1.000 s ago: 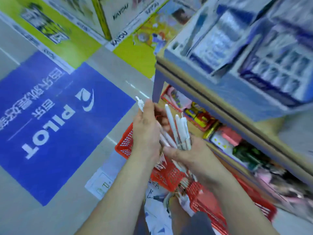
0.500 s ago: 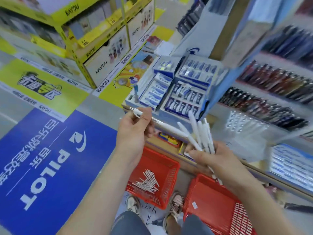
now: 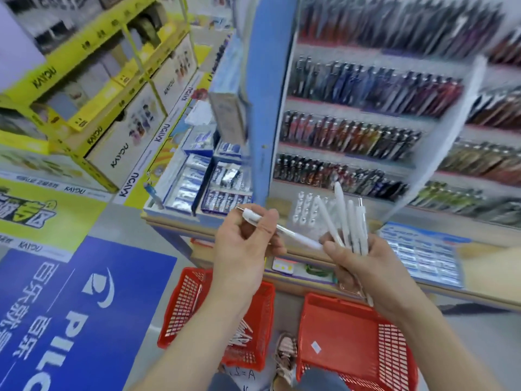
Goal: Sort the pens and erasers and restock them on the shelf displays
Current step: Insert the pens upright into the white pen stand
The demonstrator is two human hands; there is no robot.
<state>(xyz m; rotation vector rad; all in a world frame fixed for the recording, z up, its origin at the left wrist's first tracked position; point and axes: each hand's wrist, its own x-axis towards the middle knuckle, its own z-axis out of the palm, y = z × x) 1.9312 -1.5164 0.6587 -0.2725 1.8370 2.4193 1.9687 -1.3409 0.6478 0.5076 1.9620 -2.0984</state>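
- A single white pen (image 3: 282, 230) was pinched near its clip end between the thumb and curled fingers of the left hand (image 3: 245, 249). That grip was closed on the barrel. The pen was laid across toward the other hand, its far end just beside the right thumb.
- The pen was judged to be held apart in this way so that it could be checked or sorted on its own, separate from the rest.
- A bundle of white pens (image 3: 349, 224) was clasped in the right hand (image 3: 363, 266). The grip was wrapped round their lower halves, so the upper ends were fanned upward and could be picked off one at a time.
- A shelf display (image 3: 349, 110) was seen just beyond both grips, with a patch of white pen tops (image 3: 306, 210) standing directly behind the bundle. This was judged the likely slot for restocking, though certainty was prevented by blur.
- Blue eraser boxes (image 3: 194, 176) were laid out beyond the left grip, on its outer side.
- Two baskets were set on the floor below the grips. Loose white pens (image 3: 239, 334) were left in the left red basket (image 3: 180, 303), under the left grip. Little but a small label was seen in the right red basket (image 3: 346, 328), under the right grip.
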